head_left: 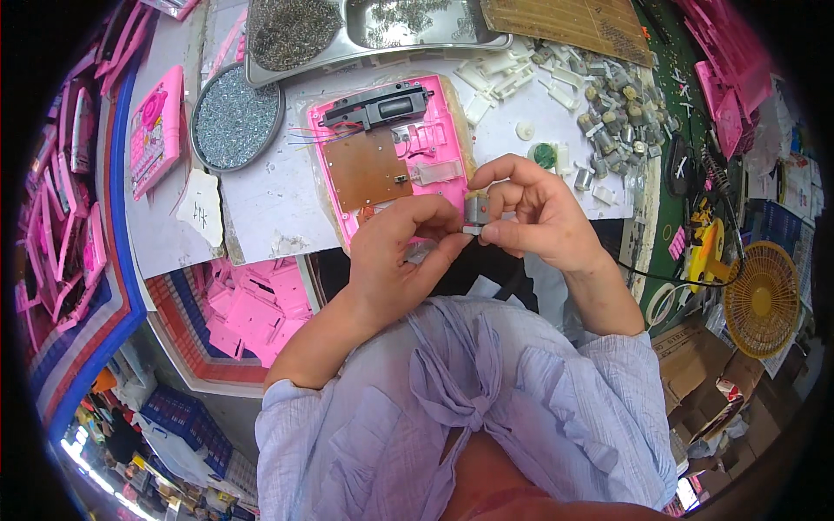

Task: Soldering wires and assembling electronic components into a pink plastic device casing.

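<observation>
Between my two hands is a small silver motor (475, 211), held just off the near right edge of an open pink plastic casing. My right hand (539, 213) has its thumb and fingers closed around the motor. At the motor's lower end, my left hand (404, 247) pinches with thumb and forefinger; a small white part seems to be there, too small to make out. The pink casing (447, 122) lies on the table, with a brown circuit board (365, 169), a black speaker-like unit (382, 106) and thin coloured wires inside.
Loose small motors (621, 113) pile up at the right, beside white plastic parts (499, 74). A round tray of screws (236, 117) and a metal tray (426, 43) stand at the back. A pink toy shell (156, 130) lies left; pink parts (252, 304) fill a bin below the table edge.
</observation>
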Demonstrator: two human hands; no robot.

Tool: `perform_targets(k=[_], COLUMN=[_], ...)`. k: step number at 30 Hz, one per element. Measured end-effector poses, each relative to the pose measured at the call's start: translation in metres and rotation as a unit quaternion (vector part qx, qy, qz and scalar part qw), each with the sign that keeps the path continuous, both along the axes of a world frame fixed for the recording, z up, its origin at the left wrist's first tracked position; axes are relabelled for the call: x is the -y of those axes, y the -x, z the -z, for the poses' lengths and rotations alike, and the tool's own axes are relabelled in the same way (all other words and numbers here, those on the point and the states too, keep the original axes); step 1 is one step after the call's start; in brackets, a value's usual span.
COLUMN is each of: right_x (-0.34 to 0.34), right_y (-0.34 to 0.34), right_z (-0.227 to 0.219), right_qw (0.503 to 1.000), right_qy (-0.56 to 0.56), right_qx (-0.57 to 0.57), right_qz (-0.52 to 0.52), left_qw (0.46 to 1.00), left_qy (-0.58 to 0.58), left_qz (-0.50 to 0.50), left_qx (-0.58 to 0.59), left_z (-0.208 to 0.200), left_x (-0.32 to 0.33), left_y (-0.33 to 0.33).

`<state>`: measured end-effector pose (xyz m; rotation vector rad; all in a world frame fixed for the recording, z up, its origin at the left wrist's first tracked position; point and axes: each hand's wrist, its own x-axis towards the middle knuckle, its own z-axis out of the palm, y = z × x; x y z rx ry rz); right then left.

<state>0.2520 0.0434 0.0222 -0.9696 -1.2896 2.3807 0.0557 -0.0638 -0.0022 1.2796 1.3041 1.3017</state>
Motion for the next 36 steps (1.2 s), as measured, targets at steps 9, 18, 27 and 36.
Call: perform_targets(k=[9, 18, 27, 36], right_x=[0.0, -0.003, 0.006, 0.005], right_y=[0.004, 0.012, 0.012, 0.011], right_z=[0.004, 0.006, 0.003, 0.012], right_qw=[0.841, 0.762, 0.716, 0.715], right_qy=[-0.539, -0.644, -0.697, -0.698], right_qx=[0.029, -0.052, 0.007, 0.002], right_qz=[-0.035, -0.038, -0.035, -0.028], left_qw=[0.974, 0.978, 0.977, 0.974], left_qy=[-0.146, -0.155, -0.153, -0.151], left_qz=[-0.007, 0.009, -0.015, -0.026], left_qx=[-0.174, -0.138, -0.151, -0.167], left_z=[0.0, -0.003, 0.001, 0.006], left_x=[-0.006, -0.008, -0.005, -0.004], left_y=[0.008, 0.02, 0.02, 0.023])
